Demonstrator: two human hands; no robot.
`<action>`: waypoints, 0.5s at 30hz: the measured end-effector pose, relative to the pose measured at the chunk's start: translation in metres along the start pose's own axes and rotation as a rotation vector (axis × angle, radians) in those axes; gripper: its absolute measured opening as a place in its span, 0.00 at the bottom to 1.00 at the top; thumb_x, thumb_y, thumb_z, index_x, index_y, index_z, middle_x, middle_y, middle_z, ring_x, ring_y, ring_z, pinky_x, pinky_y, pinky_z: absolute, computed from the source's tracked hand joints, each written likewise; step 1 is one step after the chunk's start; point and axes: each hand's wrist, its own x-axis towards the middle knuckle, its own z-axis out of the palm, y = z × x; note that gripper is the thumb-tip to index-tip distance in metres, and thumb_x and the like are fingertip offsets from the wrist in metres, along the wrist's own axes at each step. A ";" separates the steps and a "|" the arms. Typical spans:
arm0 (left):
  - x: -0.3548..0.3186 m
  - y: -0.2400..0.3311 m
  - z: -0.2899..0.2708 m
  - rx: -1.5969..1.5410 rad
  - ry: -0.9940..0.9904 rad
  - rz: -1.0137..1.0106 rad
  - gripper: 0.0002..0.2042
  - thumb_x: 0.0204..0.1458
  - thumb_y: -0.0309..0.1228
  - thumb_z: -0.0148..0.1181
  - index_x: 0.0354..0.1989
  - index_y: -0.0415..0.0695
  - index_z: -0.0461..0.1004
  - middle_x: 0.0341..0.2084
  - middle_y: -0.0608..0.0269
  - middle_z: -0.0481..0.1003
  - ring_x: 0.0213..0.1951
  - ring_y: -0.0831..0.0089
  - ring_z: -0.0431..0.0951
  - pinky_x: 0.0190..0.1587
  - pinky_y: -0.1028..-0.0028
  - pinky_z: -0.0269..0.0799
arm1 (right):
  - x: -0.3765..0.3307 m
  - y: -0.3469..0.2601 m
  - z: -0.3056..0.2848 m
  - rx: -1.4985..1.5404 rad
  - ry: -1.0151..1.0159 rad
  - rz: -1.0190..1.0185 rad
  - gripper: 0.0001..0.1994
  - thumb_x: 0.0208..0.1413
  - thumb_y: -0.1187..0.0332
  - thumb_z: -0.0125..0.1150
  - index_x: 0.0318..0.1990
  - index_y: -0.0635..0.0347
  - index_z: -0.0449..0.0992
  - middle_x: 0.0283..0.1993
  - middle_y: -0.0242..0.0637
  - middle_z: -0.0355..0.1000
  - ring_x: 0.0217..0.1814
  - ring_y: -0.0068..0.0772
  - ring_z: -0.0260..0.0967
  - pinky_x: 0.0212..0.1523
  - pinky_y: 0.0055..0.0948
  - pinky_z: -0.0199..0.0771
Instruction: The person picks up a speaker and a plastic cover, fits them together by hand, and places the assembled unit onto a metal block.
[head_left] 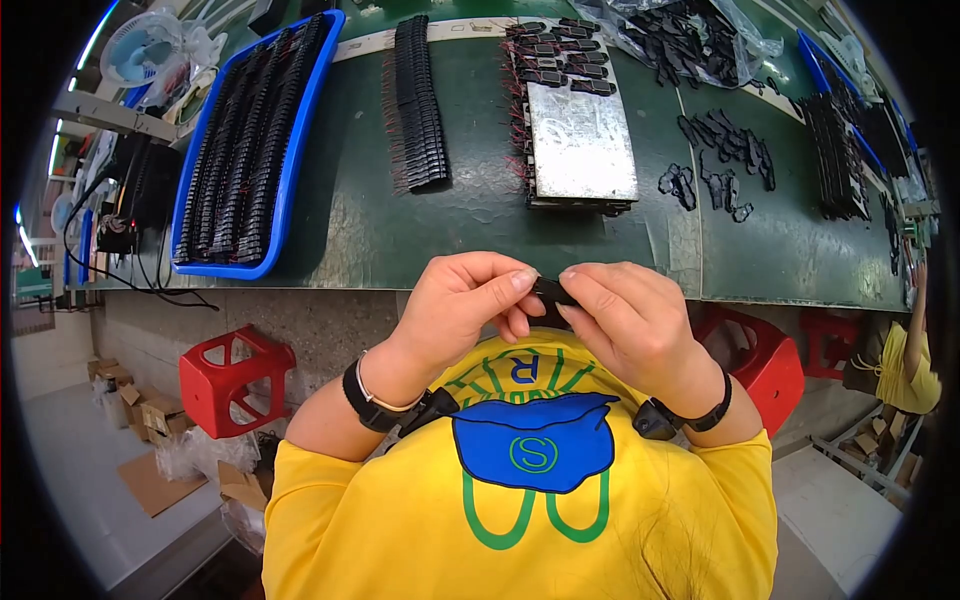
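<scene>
In front of my chest, at the near edge of the green table (470,240), both hands hold one small black plastic piece (553,291). My left hand (462,302) pinches its left end between thumb and fingers. Closed around the other end is my right hand (632,312), which hides much of the piece. Beyond them stands a silver metal block (583,150) with small black parts with red wires (565,55) laid on its far end and along its left side. Left of it lies a long row of similar black parts (420,115).
A blue tray (262,268) filled with rows of black parts sits at the left. Loose black pieces (735,140) lie to the right, below a clear plastic bag (765,45). Red stools (205,385) stand at both sides. Another person's yellow sleeve (905,370) shows far right.
</scene>
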 end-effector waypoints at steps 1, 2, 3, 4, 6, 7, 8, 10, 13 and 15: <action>0.000 0.000 0.001 0.001 0.004 -0.002 0.09 0.57 0.27 0.54 0.40 0.35 0.74 0.26 0.53 0.78 0.23 0.75 0.77 0.26 0.79 0.75 | 0.000 0.000 0.000 -0.005 0.006 -0.006 0.16 0.37 0.79 0.67 0.38 0.68 0.73 0.35 0.46 0.73 0.32 0.44 0.73 0.30 0.33 0.75; 0.000 0.000 0.001 0.002 0.008 -0.005 0.09 0.57 0.27 0.54 0.40 0.35 0.74 0.26 0.53 0.78 0.23 0.75 0.77 0.26 0.79 0.75 | -0.001 0.000 0.001 -0.010 0.011 -0.012 0.16 0.37 0.80 0.67 0.38 0.68 0.73 0.35 0.46 0.73 0.31 0.44 0.73 0.30 0.33 0.75; 0.000 0.000 0.001 0.002 0.008 -0.006 0.09 0.57 0.27 0.54 0.40 0.35 0.74 0.26 0.53 0.78 0.23 0.75 0.77 0.26 0.79 0.75 | -0.001 0.000 0.001 -0.010 0.012 -0.011 0.16 0.37 0.80 0.67 0.38 0.68 0.73 0.35 0.46 0.73 0.31 0.44 0.73 0.30 0.33 0.75; 0.000 0.000 0.001 -0.009 0.006 -0.009 0.08 0.57 0.27 0.54 0.40 0.35 0.74 0.26 0.53 0.78 0.23 0.75 0.77 0.27 0.79 0.75 | -0.002 0.000 0.001 -0.017 0.015 -0.013 0.16 0.37 0.80 0.66 0.38 0.68 0.73 0.35 0.46 0.73 0.31 0.44 0.73 0.30 0.33 0.75; 0.000 0.000 0.001 -0.032 0.003 -0.015 0.08 0.56 0.26 0.55 0.40 0.35 0.74 0.26 0.53 0.78 0.23 0.75 0.77 0.27 0.79 0.75 | -0.002 0.000 0.002 -0.030 0.022 -0.019 0.16 0.37 0.80 0.66 0.38 0.68 0.73 0.35 0.45 0.73 0.31 0.43 0.73 0.29 0.33 0.75; 0.000 0.000 0.002 -0.032 0.002 -0.016 0.08 0.56 0.26 0.55 0.40 0.35 0.74 0.26 0.53 0.78 0.23 0.75 0.77 0.27 0.79 0.75 | -0.003 0.000 0.002 -0.031 0.023 -0.017 0.16 0.37 0.80 0.66 0.38 0.68 0.73 0.35 0.45 0.73 0.31 0.43 0.73 0.29 0.33 0.75; 0.000 0.001 0.002 -0.013 0.003 -0.007 0.07 0.55 0.25 0.56 0.39 0.35 0.74 0.26 0.54 0.78 0.23 0.76 0.77 0.27 0.79 0.75 | -0.003 0.000 0.003 -0.034 0.023 -0.021 0.16 0.37 0.80 0.66 0.38 0.68 0.73 0.35 0.45 0.73 0.31 0.43 0.73 0.29 0.33 0.75; -0.001 0.002 0.004 0.026 0.004 0.012 0.06 0.54 0.23 0.57 0.39 0.35 0.75 0.26 0.54 0.78 0.23 0.76 0.77 0.27 0.80 0.75 | -0.003 0.001 0.003 -0.040 0.026 -0.028 0.16 0.37 0.80 0.66 0.38 0.68 0.73 0.35 0.45 0.73 0.31 0.43 0.73 0.29 0.32 0.75; -0.002 0.003 0.007 0.126 0.040 0.013 0.06 0.52 0.21 0.58 0.38 0.35 0.75 0.27 0.56 0.78 0.24 0.77 0.77 0.28 0.80 0.75 | -0.005 0.001 0.006 -0.045 0.043 -0.040 0.17 0.36 0.80 0.67 0.38 0.68 0.73 0.34 0.45 0.73 0.31 0.43 0.73 0.29 0.32 0.75; -0.004 0.003 0.007 0.179 0.054 0.012 0.06 0.52 0.20 0.59 0.38 0.35 0.75 0.27 0.56 0.78 0.24 0.78 0.77 0.28 0.80 0.75 | -0.004 0.000 0.007 -0.050 0.055 -0.042 0.17 0.36 0.80 0.67 0.39 0.68 0.73 0.34 0.45 0.73 0.31 0.43 0.72 0.29 0.32 0.75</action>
